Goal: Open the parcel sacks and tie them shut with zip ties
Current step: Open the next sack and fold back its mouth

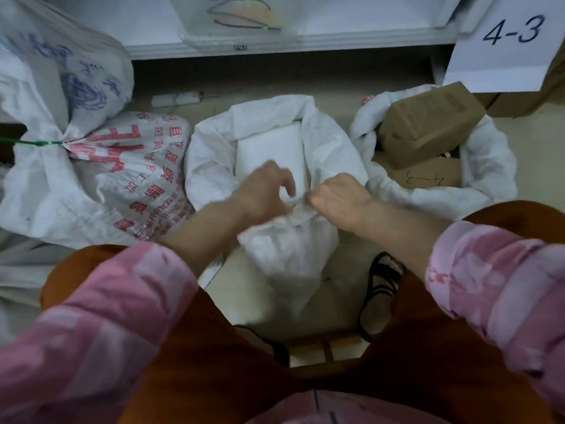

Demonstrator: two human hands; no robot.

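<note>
A small white woven sack [287, 252] stands on the floor between my knees, its neck bunched together at the top. My left hand [264, 191] is blurred, with fingers curled at the gathered neck. My right hand [334, 198] is fisted and grips the same neck from the right. Behind it, a larger white sack [214, 154] lies open with a white parcel [272, 148] inside. No zip tie shows in either hand.
At the left, a red-printed sack [128, 179] is tied with a green zip tie [36, 143]. At the right, an open sack [489, 166] holds cardboard boxes [428, 123]. A paper label marked 4-3 [510, 35] hangs from the shelf. My sandalled foot [382, 289] is beside the small sack.
</note>
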